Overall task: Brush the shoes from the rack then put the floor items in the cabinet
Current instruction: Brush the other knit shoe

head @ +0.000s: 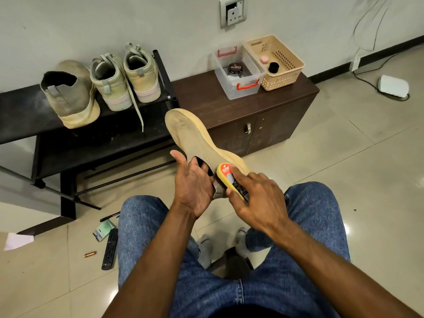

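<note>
Brushing is mid-way, by my judgement: the left hand (195, 187) grips the tan shoe (195, 138) by its collar, held above the knees, while the right hand (254, 198) curls round the yellow brush (229, 180) against its heel. Three shoes (105, 86) wait on the rack (91, 134) at far left. The remote (110, 249), pen (110, 216) and packet (102, 229) lie on the floor near left, not yet in the cabinet (263, 125) at far right, with open tile before its doors.

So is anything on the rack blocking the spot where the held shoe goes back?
Nothing visible does. The shoe in the left hand could return to the bare rack shelf left of the matching shoe.
</note>
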